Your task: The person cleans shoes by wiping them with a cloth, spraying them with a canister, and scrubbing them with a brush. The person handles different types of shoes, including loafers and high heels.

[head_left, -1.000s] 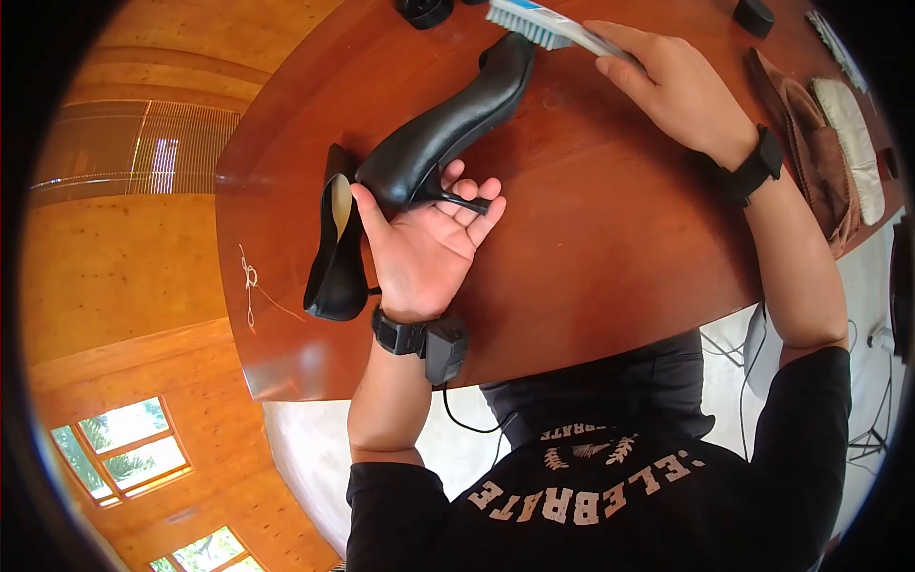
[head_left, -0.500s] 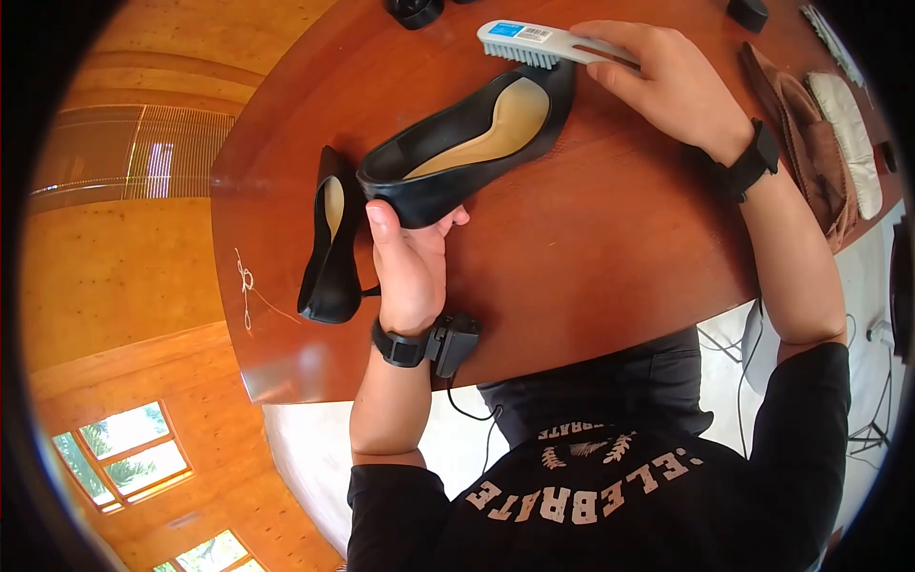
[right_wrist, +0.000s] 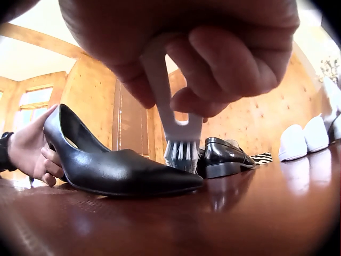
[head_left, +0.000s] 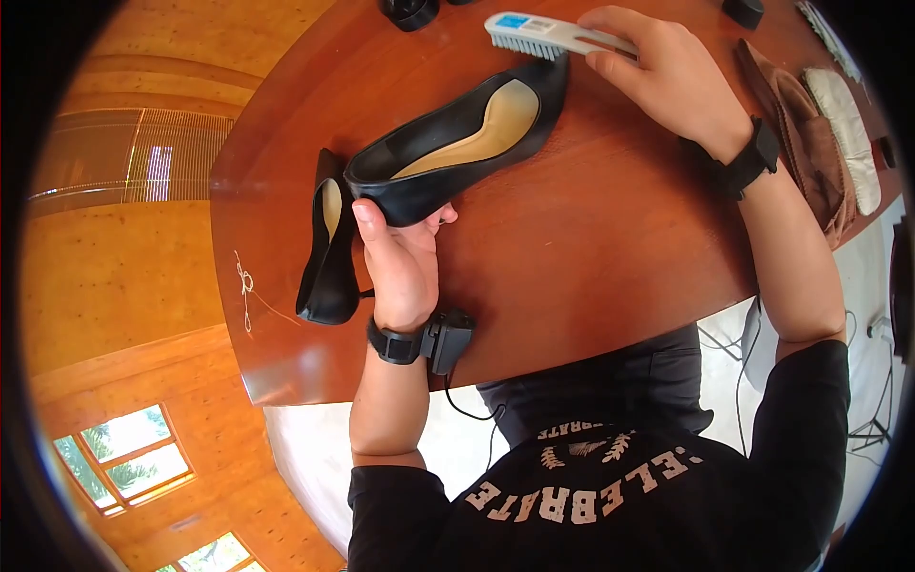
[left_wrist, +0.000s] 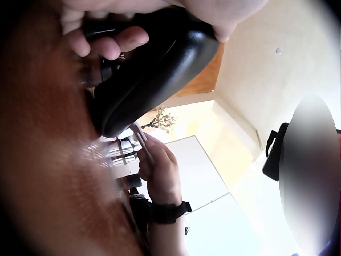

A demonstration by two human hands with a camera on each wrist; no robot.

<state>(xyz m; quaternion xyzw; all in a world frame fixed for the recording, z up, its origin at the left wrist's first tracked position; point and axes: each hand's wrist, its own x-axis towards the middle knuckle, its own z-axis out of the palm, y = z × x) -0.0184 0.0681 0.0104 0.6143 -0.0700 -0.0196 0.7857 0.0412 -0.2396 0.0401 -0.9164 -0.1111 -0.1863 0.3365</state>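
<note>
My left hand (head_left: 401,262) holds a black high-heeled pump (head_left: 381,194) by its heel end, thumb against the back of the shoe. The pump's opening faces up, showing a beige insole (head_left: 510,119); its pointed toe is low over the table in the right wrist view. In my right hand (head_left: 672,81) is a white scrub brush (head_left: 558,35), gripped by its looped handle. Its bristles (right_wrist: 183,154) are right at the toe. The other black pump (head_left: 334,286) lies on the table just left of my left hand.
A brown cloth (head_left: 801,133) and a white pad (head_left: 843,143) lie by the table's right side. Beyond the brush, the right wrist view shows a black loafer (right_wrist: 226,160) and white shoes (right_wrist: 305,140). A thin string (head_left: 248,283) is near the left edge.
The held pump has rolled from its side to opening-up, my left hand turning with it, then shifted slightly left. The brush has turned so its labelled back shows, staying by the toe.
</note>
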